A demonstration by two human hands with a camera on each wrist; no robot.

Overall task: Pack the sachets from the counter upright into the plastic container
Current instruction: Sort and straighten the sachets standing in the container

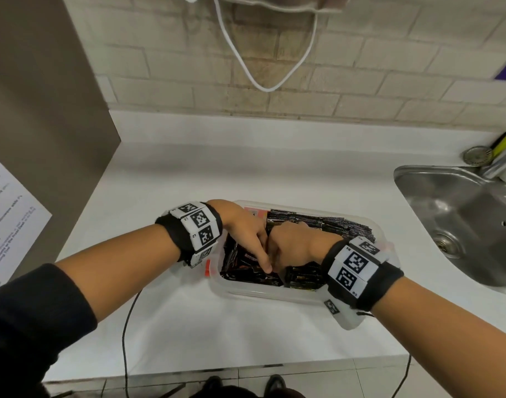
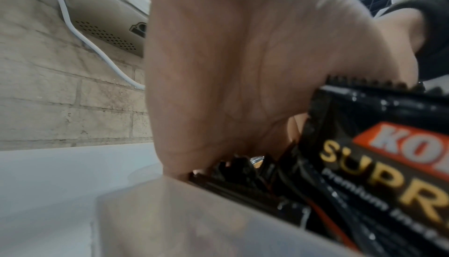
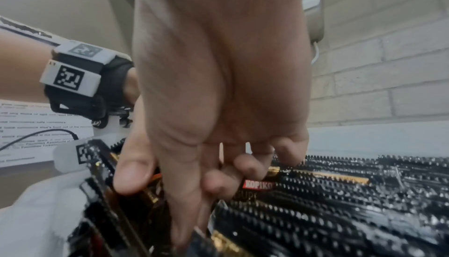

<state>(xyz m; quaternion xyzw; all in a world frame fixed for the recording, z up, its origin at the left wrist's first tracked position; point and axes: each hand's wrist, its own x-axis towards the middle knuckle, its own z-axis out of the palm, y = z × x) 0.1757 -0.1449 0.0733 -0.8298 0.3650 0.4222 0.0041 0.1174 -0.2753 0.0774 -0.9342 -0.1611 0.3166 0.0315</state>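
Spanning the middle of the head view, white table [image 1: 246, 168] runs from a grey panel at frame left to a steel sink [image 1: 458, 225] at frame right; tiled wall behind, white cord looping down from the top edge.

Plastic container [image 1: 263, 294], clear, long axis left to right, sits at lower centre of the frame. No loose sachets visible on the table around it, so packing looks nearly done.

Upright sachets [image 1: 332, 222] fill the container's upper right part, black, toothed top edges up, packed face to face in a dense row. Lying sachets [image 1: 246, 259] at the container's left end are not upright: they lean or lie flat with printed faces showing.

Left hand [image 1: 246, 225] reaches in from frame left, index finger extended down onto the lying sachets; the other fingers are hidden, grip cannot be told. Right hand [image 1: 292, 242] reaches in from frame right, touching the left; in the right wrist view its fingers curl and pinch one sachet [image 3: 260, 186] at the near edge of the upright row.

Judgement: the gap to fill lies between the two hands, directly under the fingertips. Both hands equally near. The pinched sachet should go in long axis vertical, toothed edge up, parallel to the row.
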